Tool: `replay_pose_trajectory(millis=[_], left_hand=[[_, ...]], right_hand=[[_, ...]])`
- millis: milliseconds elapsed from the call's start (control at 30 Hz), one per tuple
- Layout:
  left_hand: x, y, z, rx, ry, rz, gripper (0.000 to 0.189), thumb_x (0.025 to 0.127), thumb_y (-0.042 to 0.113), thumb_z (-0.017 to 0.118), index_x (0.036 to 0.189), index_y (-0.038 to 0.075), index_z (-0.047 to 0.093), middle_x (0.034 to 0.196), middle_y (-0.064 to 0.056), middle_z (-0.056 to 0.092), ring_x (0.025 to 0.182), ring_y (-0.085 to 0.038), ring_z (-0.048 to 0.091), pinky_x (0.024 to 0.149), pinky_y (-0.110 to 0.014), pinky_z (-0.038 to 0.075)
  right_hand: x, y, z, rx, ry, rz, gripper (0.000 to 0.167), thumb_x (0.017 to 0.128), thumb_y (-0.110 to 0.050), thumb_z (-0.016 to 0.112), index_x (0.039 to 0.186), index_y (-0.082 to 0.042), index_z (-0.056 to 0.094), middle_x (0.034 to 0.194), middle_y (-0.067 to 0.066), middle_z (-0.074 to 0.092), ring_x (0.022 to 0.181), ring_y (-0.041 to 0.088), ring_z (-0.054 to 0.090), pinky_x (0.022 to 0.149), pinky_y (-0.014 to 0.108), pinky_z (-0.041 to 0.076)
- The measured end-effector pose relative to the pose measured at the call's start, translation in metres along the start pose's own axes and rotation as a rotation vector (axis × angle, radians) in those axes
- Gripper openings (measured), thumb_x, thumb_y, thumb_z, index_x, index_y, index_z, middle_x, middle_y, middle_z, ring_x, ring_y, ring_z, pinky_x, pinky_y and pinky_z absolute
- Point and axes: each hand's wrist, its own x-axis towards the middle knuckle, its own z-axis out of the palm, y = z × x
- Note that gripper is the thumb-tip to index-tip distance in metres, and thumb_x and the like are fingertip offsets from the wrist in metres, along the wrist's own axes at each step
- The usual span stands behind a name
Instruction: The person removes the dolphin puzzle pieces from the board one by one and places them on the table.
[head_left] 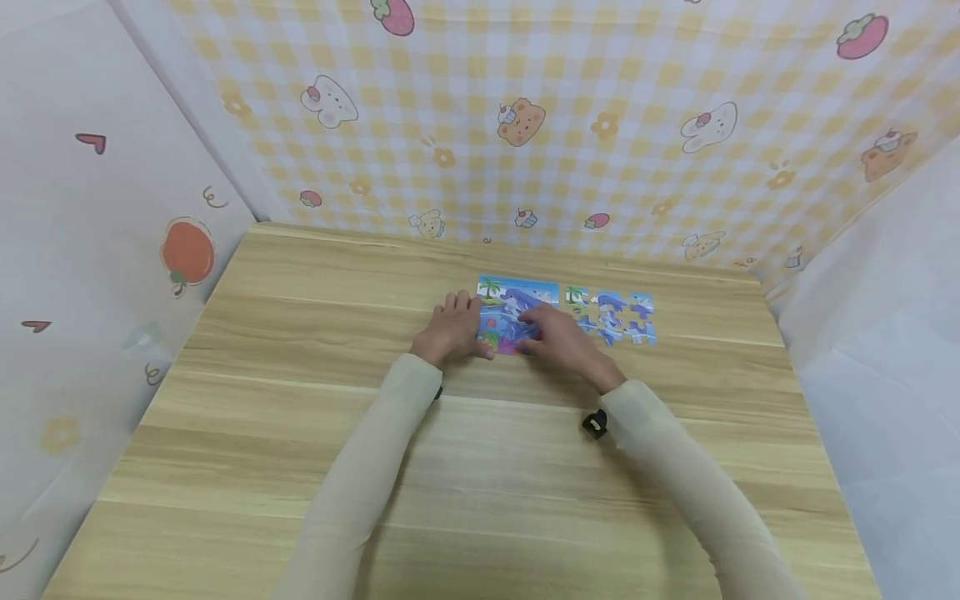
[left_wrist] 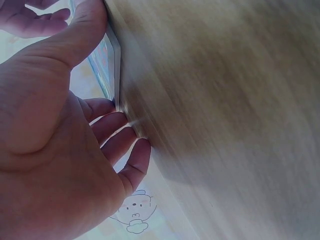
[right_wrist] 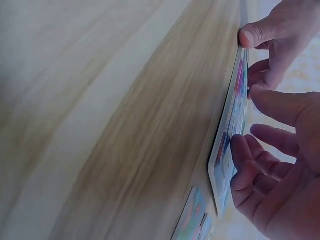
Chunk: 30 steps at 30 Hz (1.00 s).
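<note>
A dolphin jigsaw puzzle board (head_left: 506,302), with a palm tree at its upper left, lies flat on the table between my hands. My left hand (head_left: 450,327) steadies its left side, the fingers along that edge and the thumb (left_wrist: 87,35) at the near left corner. Over the board's right half is my right hand (head_left: 558,335), its fingertips (right_wrist: 240,150) at the picture's surface and its thumb (right_wrist: 275,105) apart from them. No piece shows between them. Right of the board lie several loose jigsaw pieces (head_left: 611,302), with palm and dolphin parts, partly covered by my right hand.
The wood-grain table (head_left: 300,317) runs back to a yellow checked cloth (head_left: 465,108) with cartoon animals. White cloth walls stand at the left (head_left: 67,233) and right (head_left: 885,333). A small black device (head_left: 595,424) sits at my right wrist.
</note>
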Motion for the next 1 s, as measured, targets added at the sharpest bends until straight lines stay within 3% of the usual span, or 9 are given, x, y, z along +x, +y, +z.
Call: replay_pose_trajectory(millis=[300, 767, 1000], left_hand=[[0.0021, -0.0006, 0.001, 0.009, -0.004, 0.002, 0.104, 0.079, 0.053, 0.077, 0.153, 0.002, 0.024, 0.117, -0.009, 0.033, 0.108, -0.025, 0.03, 0.088, -0.035, 0.031], [0.0035, -0.001, 0.001, 0.001, -0.008, -0.008, 0.102, 0.079, 0.053, 0.078, 0.152, 0.003, 0.027, 0.116, -0.009, 0.034, 0.108, -0.025, 0.03, 0.088, -0.035, 0.031], [0.0024, -0.0002, 0.0001, -0.005, -0.008, -0.012, 0.1, 0.08, 0.052, 0.078, 0.152, 0.003, 0.027, 0.115, -0.008, 0.034, 0.107, -0.025, 0.03, 0.087, -0.034, 0.03]], right_hand=[[0.0058, -0.0083, 0.0019, -0.096, -0.086, 0.062, 0.054, 0.088, -0.032, 0.076, 0.13, -0.002, 0.062, 0.128, 0.016, 0.055, 0.108, 0.029, 0.059, 0.092, 0.045, 0.051], [0.0099, -0.0066, 0.0051, -0.084, -0.09, 0.056, 0.044, 0.088, -0.025, 0.076, 0.123, -0.003, 0.062, 0.124, 0.014, 0.055, 0.107, 0.027, 0.057, 0.095, 0.043, 0.05], [0.0106, -0.0052, 0.0064, -0.049, -0.067, 0.044, 0.04, 0.087, -0.025, 0.077, 0.118, -0.005, 0.059, 0.119, 0.011, 0.057, 0.101, 0.025, 0.057, 0.09, 0.041, 0.05]])
